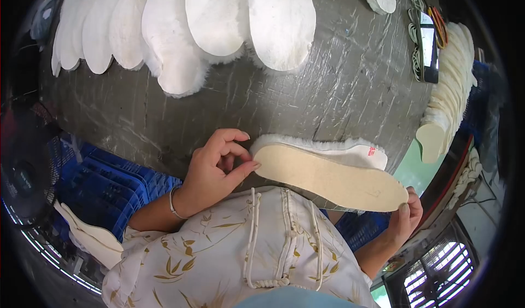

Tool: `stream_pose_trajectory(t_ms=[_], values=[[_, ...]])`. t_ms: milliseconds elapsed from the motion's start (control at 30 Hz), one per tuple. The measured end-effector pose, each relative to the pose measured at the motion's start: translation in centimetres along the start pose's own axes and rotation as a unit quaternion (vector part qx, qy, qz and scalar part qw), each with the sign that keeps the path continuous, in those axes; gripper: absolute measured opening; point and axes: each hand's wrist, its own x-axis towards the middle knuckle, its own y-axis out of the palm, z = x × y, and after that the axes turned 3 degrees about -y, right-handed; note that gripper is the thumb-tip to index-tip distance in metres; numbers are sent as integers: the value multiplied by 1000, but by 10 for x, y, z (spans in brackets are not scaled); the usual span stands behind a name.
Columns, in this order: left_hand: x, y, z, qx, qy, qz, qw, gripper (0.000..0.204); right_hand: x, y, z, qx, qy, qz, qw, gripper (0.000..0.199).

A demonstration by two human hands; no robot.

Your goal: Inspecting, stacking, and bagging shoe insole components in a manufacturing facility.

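Observation:
A beige insole (328,178) is stretched slantwise between my two hands, just over the table's near edge. My left hand (219,160) has its thumb and a curled finger at the insole's left end, with the index finger lifted away. At the other end, my right hand (406,218) pinches the tip between thumb and fingers. Partly covered by the beige piece, a white fleece-edged insole (355,154) with a small red print lies on the table just behind it.
Several white fleece insoles (281,23) lie in a row along the far side of the dark table (350,89). A phone (428,48) and cords rest at the right, beside a long stack of insoles (454,89). Blue crates (109,179) stand at the lower left, near loose beige insoles (90,228).

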Motion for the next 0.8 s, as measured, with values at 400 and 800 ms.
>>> stream_pose_trajectory(t_ms=[400,800], values=[[3,2,-4,69,30,-4,997,38,2,-2,-7,19,-17,7,1000,23],[2,1,-4,49,0,6,999,32,9,11,-12,3,32,-30,999,15]])
